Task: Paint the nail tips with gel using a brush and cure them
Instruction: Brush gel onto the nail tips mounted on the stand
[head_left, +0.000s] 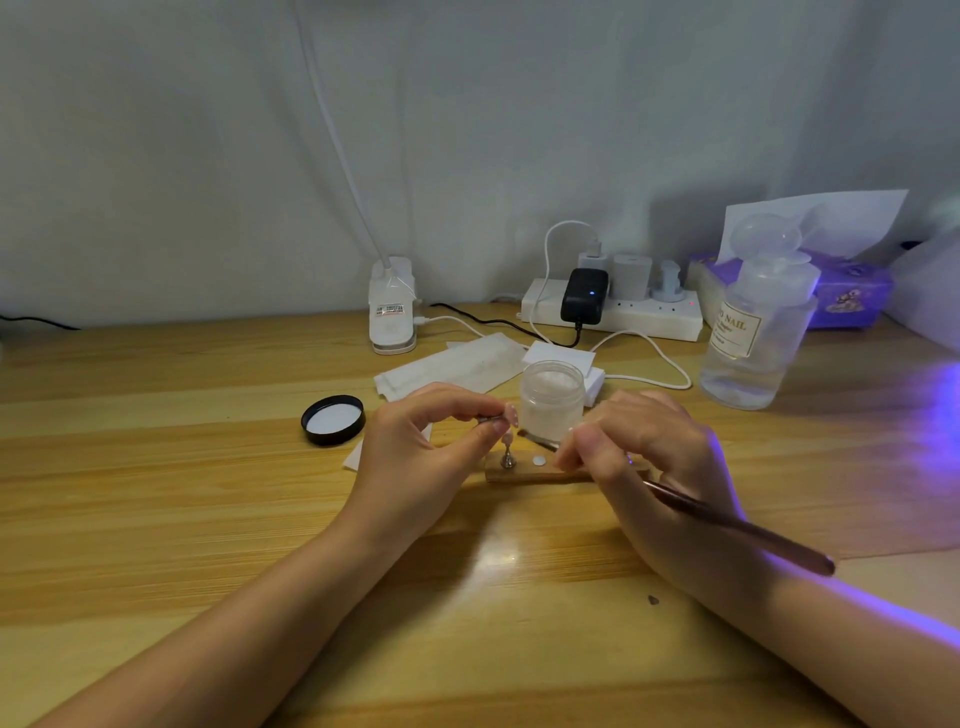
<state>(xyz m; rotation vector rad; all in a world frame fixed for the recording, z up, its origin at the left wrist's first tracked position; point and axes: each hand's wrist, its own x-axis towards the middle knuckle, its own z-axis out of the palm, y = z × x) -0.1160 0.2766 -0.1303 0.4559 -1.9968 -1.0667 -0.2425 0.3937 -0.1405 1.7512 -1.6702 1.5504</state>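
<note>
My left hand (431, 441) pinches a small metal peg with a pale pink nail tip (512, 414) on its end, held above the wooden holder strip (524, 473). My right hand (644, 447) grips a dark reddish brush (737, 527); its bristle end (525, 434) points left, just below the held nail tip. Another nail tip on a metal stand (507, 451) sits on the strip beside a white dot (539, 460). An open clear jar of gel (551, 400) stands right behind the strip.
The jar's black lid (333, 420) lies upturned to the left. White wipes (457, 364) and a lamp clamp (392, 312) lie behind. A power strip with plugs (613, 306), a clear pump bottle (753, 332) and a purple tissue box (852, 291) stand at the back right. Violet light falls from the right.
</note>
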